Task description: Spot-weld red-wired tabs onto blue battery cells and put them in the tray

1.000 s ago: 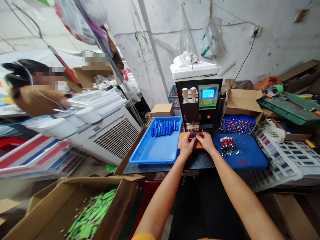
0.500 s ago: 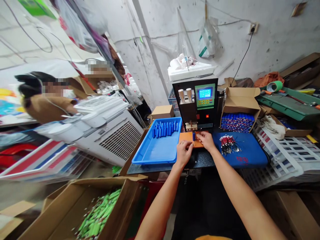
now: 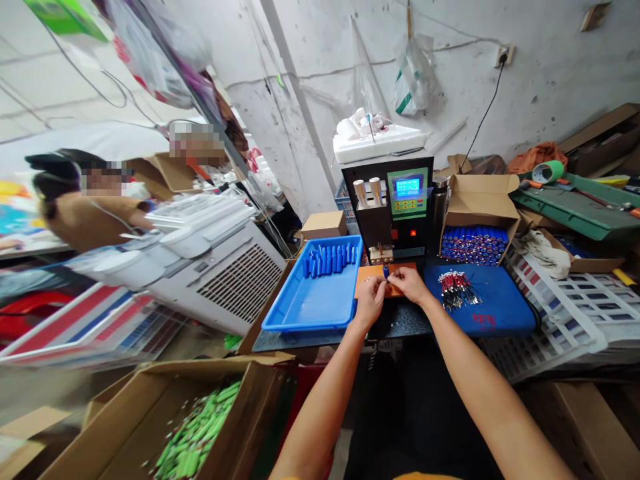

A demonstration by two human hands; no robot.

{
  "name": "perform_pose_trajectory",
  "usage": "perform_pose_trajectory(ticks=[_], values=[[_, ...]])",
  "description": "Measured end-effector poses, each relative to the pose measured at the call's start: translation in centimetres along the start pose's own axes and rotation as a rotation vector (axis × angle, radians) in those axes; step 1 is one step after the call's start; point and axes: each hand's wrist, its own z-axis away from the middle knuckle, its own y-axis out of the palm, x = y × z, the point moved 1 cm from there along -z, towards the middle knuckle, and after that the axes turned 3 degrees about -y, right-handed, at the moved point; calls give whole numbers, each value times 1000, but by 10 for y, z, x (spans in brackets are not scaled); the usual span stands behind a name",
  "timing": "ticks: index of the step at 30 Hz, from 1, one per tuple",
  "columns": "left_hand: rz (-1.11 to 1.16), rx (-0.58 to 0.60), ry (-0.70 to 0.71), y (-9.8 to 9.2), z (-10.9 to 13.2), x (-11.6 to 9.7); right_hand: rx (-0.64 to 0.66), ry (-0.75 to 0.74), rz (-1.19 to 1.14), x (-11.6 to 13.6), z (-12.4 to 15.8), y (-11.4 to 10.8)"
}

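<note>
A blue cylindrical battery cell [image 3: 386,271] stands upright on an orange board [image 3: 367,273], just below the metal electrode tips of a black spot welder [image 3: 367,220]. My left hand [image 3: 371,298] is closed, its thumb and fingertips pinched at the cell's lower left side. From the right, my right hand [image 3: 410,283] meets it, fingers also pinched closed at the cell's base. The fingertips hide the bottom of the cell, and any thin lead between them is too small to make out.
A blue tray [image 3: 305,310] with rows of blue cells stands at left. At right, wire leads [image 3: 455,290] lie on a blue mat [image 3: 505,300], before a carton [image 3: 480,200] of cells. A box [image 3: 255,400] with green packs sits low left. A person works further left.
My two hands have drawn closer together around the lower part of the cell. The right fingers have shifted slightly left and down; the cell still stands under the welder tips.
</note>
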Motion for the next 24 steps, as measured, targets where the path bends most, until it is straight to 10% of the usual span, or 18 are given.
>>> perform_pose_trajectory(ticks=[6,12,24], values=[[-17,-85,90,-3,6,1,-12,94,-111,1,2,-3],[-175,171,202,0,1,2,-43,188,-306,4,3,-8],[59,42,-11,4,-15,8,-140,239,-366,2,-1,-7]])
